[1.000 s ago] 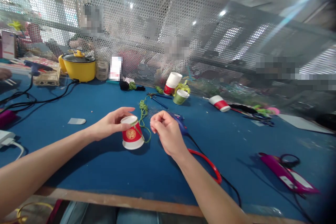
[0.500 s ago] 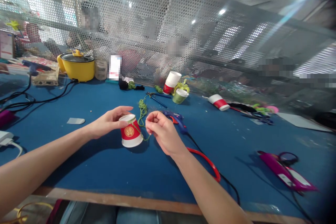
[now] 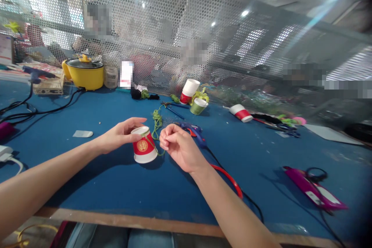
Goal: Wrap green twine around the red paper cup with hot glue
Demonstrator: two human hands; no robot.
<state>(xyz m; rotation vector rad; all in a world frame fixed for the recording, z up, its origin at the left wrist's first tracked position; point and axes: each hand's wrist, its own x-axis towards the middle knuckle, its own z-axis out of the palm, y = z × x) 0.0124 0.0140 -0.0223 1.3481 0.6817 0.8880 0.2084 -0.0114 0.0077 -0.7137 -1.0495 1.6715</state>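
Note:
My left hand [image 3: 120, 136] grips a red and white paper cup [image 3: 145, 157], thumb and fingers at its upturned base. The cup stands upside down on the blue table and bears a gold round emblem. Green yarn [image 3: 157, 119] lies loose behind the cup, and a strand of it runs over the cup's side. My right hand [image 3: 181, 145] is closed in a pinch just right of the cup. The strand leads up to its fingers; the fingertips partly hide its end. A blue glue gun [image 3: 199, 137] lies behind my right hand.
At the back left stand a yellow electric pot [image 3: 87, 75] and a jar [image 3: 111, 77]. Other paper cups [image 3: 190, 87] and a green cup [image 3: 199, 106] are at the back, before a perforated screen. A purple packet [image 3: 314, 190] with a cable lies at right.
My right hand has shifted very slightly left and its fingers have curled a little more. The left hand and the cup keep their places.

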